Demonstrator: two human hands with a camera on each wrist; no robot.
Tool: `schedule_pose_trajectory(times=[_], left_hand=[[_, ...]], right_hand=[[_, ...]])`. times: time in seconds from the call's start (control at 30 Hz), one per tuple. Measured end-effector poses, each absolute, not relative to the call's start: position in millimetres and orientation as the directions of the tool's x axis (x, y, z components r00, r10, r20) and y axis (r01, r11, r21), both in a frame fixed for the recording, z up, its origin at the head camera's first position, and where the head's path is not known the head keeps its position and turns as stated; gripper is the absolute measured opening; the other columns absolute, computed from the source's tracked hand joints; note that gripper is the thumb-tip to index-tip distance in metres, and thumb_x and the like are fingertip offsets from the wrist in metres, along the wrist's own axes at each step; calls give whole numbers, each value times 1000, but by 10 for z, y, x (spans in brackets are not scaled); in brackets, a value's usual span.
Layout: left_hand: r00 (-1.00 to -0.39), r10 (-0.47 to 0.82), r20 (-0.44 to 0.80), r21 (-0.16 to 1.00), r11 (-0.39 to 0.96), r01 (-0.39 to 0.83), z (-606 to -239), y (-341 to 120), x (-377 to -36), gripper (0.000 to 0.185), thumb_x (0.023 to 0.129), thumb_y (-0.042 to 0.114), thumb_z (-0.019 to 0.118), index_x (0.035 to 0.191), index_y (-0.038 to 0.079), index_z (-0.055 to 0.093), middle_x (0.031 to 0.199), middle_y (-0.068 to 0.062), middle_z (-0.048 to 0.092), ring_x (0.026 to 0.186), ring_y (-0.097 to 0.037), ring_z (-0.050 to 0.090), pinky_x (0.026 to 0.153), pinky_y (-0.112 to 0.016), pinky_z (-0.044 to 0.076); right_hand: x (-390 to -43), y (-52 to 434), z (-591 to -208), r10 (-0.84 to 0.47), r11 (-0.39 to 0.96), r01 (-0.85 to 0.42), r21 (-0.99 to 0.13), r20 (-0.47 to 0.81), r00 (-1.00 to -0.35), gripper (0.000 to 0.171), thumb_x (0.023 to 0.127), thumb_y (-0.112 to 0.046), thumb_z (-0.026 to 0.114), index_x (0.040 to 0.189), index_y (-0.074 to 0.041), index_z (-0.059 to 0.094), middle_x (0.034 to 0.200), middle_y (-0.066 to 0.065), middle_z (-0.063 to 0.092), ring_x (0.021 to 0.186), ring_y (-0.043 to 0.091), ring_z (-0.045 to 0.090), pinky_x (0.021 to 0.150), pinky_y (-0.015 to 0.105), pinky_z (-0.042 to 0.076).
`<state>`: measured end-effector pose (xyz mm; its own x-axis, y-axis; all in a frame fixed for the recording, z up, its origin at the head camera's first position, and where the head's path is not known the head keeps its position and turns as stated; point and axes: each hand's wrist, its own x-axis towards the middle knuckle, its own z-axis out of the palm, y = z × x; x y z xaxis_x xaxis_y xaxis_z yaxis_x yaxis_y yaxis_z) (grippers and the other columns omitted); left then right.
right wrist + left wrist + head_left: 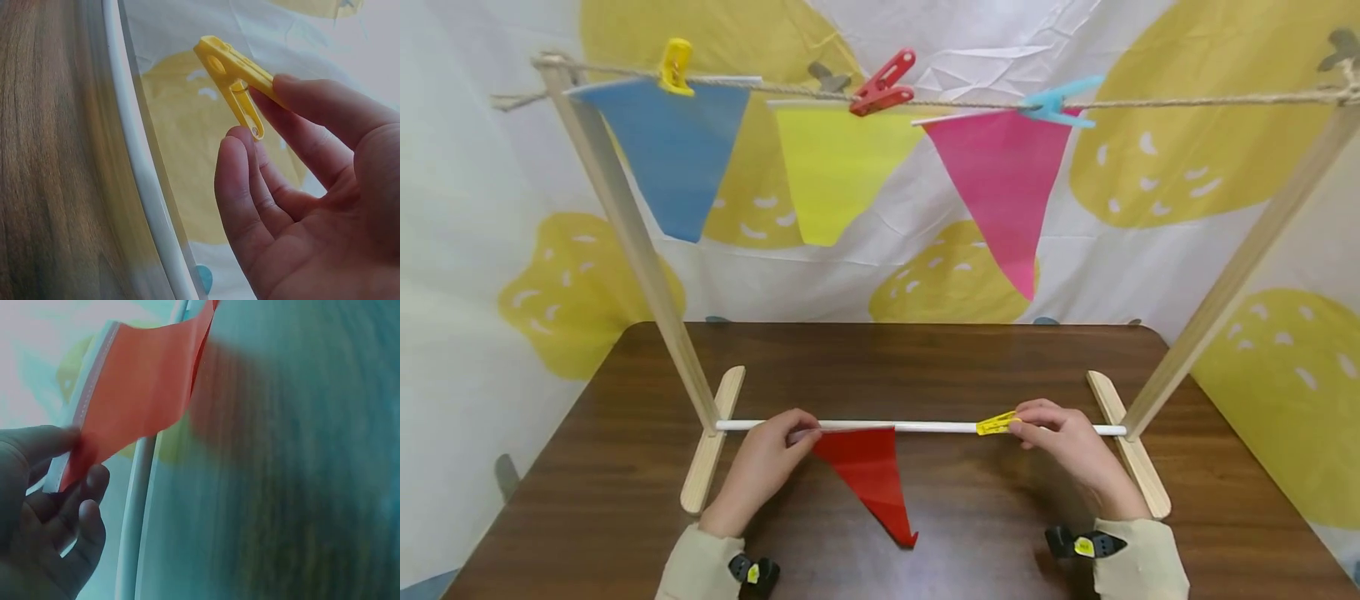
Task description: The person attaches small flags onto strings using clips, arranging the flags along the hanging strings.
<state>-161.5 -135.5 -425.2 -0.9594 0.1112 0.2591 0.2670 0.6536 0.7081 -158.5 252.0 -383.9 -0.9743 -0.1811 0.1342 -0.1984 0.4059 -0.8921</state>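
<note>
My left hand [767, 462] pinches the white-edged top of a red pennant [865, 467] by its left corner. The pennant hangs point down, its tip curled up, and in the left wrist view the red cloth [137, 381] stretches away from thumb and fingers. A yellow clothespin [234, 75] is held between the thumb and fingers of my right hand [1067, 446], jaws pointing left toward the pennant. Overhead, a twine line [1187, 101] carries a blue pennant [670, 150], a yellow pennant [842, 167] and a pink pennant [1007, 183], with yellow, red and light-blue clothespins on the line.
Two wooden posts [632, 242] on flat feet [1146, 479] hold the twine up. A white rod [925, 427] joins them low down, behind both hands. The brown table [970, 367] ends at a white curtain [467, 250] with yellow patterns.
</note>
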Motion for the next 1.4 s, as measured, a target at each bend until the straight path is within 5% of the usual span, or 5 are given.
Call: schedule_pose_trajectory(times=[0.4,0.63,1.0,1.4], left_hand=[[-920,158,358,696,612,376,-4211,-1134,-1571,8,79,22,68,84,25,63,81,16,59,76,0,56,72,-25,48],[-916,197,350,728,558,398,-4041,-925,-1635,5,82,23,64,87,26,63,82,16,59,75,2,55,69,-21,48],[-865,189,465,667,568,483,-3608,-760,-1671,4,82,23,64,86,22,64,81,15,61,73,3,56,67,-24,49],[-766,221,603,556,572,603,-3156,-568,-1753,4,83,22,63,87,22,64,84,14,61,79,1,57,71,-21,46]], right_hand=[[-1657,2667,-4049,-43,292,-269,-918,269,-962,23,84,-17,61,99,0,60,87,9,58,66,20,57,59,28,47],[-1981,3049,-4531,-28,224,-239,-945,238,-971,30,87,-23,58,111,-6,59,98,17,61,84,29,60,62,35,49],[-1392,2656,-3563,58,163,-214,-963,226,-972,30,86,-19,60,106,3,59,84,7,66,77,15,60,59,27,47],[-1326,2782,-3245,167,-45,-338,-940,326,-930,24,86,-7,57,107,4,52,82,5,62,68,16,61,49,20,45]])
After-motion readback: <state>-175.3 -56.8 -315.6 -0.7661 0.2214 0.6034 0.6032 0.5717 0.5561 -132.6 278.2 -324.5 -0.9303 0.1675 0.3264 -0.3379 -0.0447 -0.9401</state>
